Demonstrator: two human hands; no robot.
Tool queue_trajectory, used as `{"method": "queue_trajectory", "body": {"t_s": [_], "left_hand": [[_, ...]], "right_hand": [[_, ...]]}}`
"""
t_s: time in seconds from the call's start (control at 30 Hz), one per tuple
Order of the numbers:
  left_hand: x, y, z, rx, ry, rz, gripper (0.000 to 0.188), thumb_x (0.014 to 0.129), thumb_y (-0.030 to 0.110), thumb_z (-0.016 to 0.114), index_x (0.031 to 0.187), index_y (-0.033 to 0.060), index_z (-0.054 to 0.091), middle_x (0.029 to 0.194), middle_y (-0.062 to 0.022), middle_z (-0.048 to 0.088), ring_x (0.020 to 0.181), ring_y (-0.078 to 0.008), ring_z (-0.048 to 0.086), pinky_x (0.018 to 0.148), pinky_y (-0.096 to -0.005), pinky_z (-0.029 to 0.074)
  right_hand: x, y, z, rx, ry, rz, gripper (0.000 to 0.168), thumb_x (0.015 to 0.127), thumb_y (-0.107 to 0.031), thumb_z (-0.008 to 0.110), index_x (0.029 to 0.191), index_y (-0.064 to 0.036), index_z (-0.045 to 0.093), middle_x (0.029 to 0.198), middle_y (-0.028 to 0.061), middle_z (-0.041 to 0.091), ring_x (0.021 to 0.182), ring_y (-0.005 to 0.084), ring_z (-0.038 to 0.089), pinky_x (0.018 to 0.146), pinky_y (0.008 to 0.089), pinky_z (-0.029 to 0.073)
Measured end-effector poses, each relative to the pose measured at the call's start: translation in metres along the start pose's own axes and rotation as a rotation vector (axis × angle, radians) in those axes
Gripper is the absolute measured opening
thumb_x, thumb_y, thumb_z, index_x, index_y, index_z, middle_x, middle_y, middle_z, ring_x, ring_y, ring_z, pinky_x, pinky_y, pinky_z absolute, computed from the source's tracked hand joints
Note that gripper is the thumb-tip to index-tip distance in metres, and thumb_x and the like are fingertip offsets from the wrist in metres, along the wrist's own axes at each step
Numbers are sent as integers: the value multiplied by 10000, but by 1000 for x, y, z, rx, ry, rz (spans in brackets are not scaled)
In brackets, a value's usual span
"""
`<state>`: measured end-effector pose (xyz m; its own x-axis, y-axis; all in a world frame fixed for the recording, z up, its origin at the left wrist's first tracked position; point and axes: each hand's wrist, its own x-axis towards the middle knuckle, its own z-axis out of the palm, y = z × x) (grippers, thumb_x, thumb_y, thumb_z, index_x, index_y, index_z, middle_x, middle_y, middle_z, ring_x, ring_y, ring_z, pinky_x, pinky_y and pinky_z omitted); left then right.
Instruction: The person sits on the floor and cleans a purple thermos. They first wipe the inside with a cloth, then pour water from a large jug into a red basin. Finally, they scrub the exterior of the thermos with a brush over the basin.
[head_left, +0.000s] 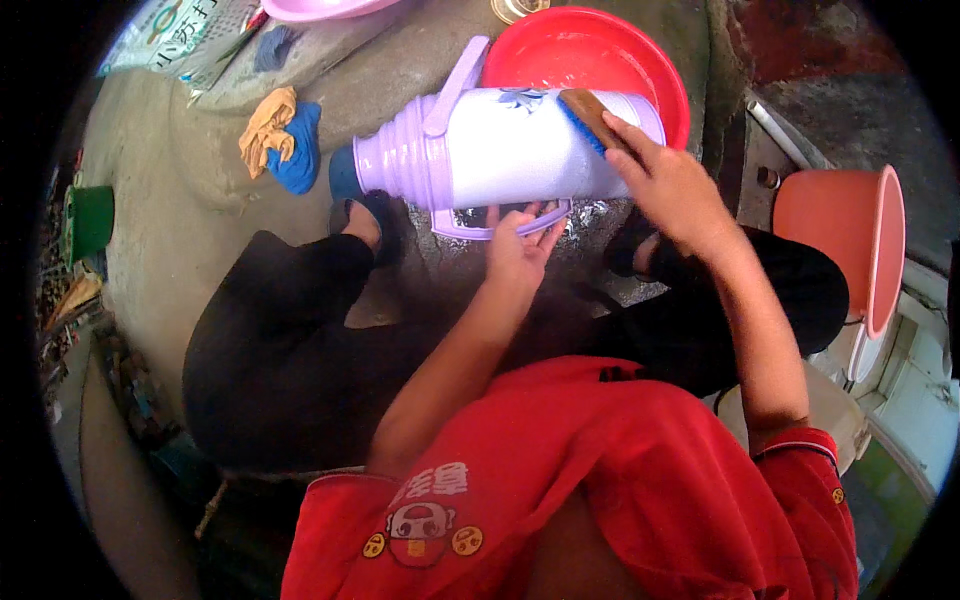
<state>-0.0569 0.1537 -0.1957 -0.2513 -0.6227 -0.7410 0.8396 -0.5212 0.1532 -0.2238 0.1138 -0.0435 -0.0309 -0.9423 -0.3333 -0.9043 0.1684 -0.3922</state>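
Note:
A white and lilac thermos flask (517, 150) lies on its side across the near part of a red plastic basin (585, 45), its ribbed lilac top pointing left. My left hand (523, 244) is closed around the lilac side handle (469, 230) beneath the flask. In my right hand (667, 180) is a wooden scrubbing brush (596, 120), its blue bristles against the white body near the flask's base. The thumb and fingers grip the brush's back. Part of the flask hides the basin's near rim. The ground below the flask looks wet.
A tan cloth (268, 127) and a blue cloth (300, 154) lie on the concrete at the left. A pink basin (322, 6) and a printed plastic bag (180, 37) are at the upper left. An orange bucket (832, 232) stands beside my right knee; a green container (90, 221) is far left.

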Motion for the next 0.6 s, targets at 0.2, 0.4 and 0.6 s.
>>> {"method": "queue_trajectory", "body": {"t_s": [0.2, 0.4, 0.6], "left_hand": [[0, -2, 5, 85, 1, -5, 882, 728, -37, 473, 1433, 282, 51, 1307, -241, 372, 1156, -385, 485, 916, -551, 450], [3, -1, -13, -3, 21, -28, 839, 740, -34, 460, 1430, 272, 95, 1312, -225, 376, 1143, -374, 491, 915, -558, 447], [5, -3, -4, 46, 5, -50, 839, 740, -36, 457, 1429, 272, 90, 1303, -218, 381, 1149, -368, 493, 915, -559, 452]], "right_hand": [[93, 17, 8, 110, -54, 18, 474, 895, -374, 459, 1302, -134, 487, 1070, 242, 607, 977, 382, 602, 859, 427, 453], [10, -5, -2, -73, -26, 14, 451, 903, -384, 475, 1319, -210, 472, 1039, 247, 610, 951, 410, 595, 845, 439, 459], [58, 57, -9, 36, 103, 118, 493, 884, -396, 496, 1288, -115, 505, 1109, 242, 594, 1046, 369, 581, 910, 382, 438]]}}
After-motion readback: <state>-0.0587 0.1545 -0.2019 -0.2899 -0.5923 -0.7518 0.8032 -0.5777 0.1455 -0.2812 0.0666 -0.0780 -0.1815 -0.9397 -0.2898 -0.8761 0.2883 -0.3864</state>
